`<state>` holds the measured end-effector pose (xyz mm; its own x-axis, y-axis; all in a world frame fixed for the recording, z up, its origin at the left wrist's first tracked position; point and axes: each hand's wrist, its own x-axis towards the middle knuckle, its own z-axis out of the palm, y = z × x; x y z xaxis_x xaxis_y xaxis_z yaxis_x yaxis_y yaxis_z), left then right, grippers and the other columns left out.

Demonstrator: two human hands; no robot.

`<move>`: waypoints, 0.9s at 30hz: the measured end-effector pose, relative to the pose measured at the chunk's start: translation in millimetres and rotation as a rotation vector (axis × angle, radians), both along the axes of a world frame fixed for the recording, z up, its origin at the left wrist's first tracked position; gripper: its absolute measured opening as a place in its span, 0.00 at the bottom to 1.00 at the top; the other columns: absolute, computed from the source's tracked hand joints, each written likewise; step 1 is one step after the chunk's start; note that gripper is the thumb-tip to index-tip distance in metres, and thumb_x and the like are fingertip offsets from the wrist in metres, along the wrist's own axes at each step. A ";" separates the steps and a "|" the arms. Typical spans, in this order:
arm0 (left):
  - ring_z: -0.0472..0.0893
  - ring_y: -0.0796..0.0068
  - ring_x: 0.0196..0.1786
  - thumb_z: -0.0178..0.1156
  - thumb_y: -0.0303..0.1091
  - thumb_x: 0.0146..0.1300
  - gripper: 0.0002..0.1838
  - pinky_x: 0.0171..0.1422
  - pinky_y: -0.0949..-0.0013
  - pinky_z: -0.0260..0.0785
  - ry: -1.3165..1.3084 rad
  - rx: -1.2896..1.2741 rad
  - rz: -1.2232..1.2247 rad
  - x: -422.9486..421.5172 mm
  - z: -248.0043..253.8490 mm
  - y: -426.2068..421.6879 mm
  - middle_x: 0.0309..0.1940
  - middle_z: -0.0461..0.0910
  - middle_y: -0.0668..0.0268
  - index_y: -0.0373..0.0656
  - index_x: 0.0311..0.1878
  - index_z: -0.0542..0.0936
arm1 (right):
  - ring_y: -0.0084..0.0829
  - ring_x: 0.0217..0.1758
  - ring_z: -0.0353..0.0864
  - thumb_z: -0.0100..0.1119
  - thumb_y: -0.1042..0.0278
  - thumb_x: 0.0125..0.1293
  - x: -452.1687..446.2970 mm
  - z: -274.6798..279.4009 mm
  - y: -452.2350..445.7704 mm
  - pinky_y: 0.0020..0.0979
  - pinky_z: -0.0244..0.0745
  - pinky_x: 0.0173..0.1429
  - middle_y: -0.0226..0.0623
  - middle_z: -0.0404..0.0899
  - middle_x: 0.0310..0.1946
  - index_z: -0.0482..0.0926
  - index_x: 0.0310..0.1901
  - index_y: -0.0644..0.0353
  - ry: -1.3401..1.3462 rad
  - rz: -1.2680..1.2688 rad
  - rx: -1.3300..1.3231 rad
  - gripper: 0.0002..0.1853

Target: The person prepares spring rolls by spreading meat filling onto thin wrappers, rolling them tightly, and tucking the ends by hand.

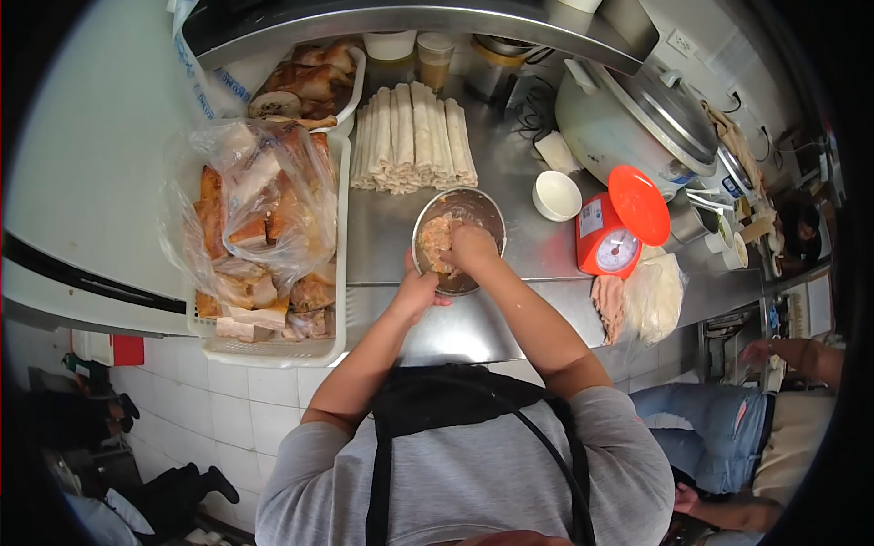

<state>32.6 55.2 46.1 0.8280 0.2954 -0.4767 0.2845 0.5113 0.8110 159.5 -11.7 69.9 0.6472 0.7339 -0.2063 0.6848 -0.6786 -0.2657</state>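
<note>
A round metal bowl (491, 211) sits near the front of the steel counter, with a pale pink-orange minced meat mixture (434, 238) inside it. My left hand (420, 291) grips the bowl's lower left rim, thumb up along the wall and fingers beneath. Reaching into the bowl from the right, my right hand (473, 248) has its fingers curled down in the mixture; their tips are hidden. Just behind the bowl lies a stack of long pale rolls (414, 136).
Left is a white crate (339, 300) of bagged meat pieces (264, 196). To the right stand a white bowl (557, 196), red scale (612, 238), plastic bag (657, 296) and large cooker (605, 123). A shelf (419, 32) overhangs the back. Another person (728, 437) stands at right.
</note>
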 end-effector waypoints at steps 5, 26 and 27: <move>0.81 0.59 0.35 0.41 0.22 0.56 0.32 0.26 0.67 0.76 0.022 0.046 0.007 -0.9 1.5 -0.8 0.50 0.69 0.49 0.48 0.63 0.41 | 0.44 0.39 0.81 0.68 0.57 0.43 -0.1 -0.3 7.9 0.38 0.76 0.45 0.52 0.80 0.33 0.80 0.35 0.64 0.095 -0.203 0.025 0.21; 0.79 0.61 0.39 0.42 0.23 0.53 0.35 0.18 0.69 0.74 0.106 0.349 -0.122 8.6 18.7 18.8 0.53 0.68 0.52 0.45 0.67 0.47 | 0.34 0.54 0.68 0.59 0.62 0.50 21.1 6.1 -33.8 0.34 0.60 0.59 0.33 0.75 0.45 0.80 0.39 0.58 -0.178 0.410 -0.177 0.15; 0.79 0.62 0.39 0.42 0.22 0.53 0.36 0.17 0.69 0.74 0.109 0.365 -0.152 10.4 15.3 18.7 0.53 0.69 0.52 0.44 0.67 0.47 | 0.35 0.54 0.67 0.60 0.61 0.49 18.4 13.7 -39.3 0.35 0.60 0.59 0.33 0.75 0.46 0.79 0.40 0.58 -0.212 0.438 -0.062 0.16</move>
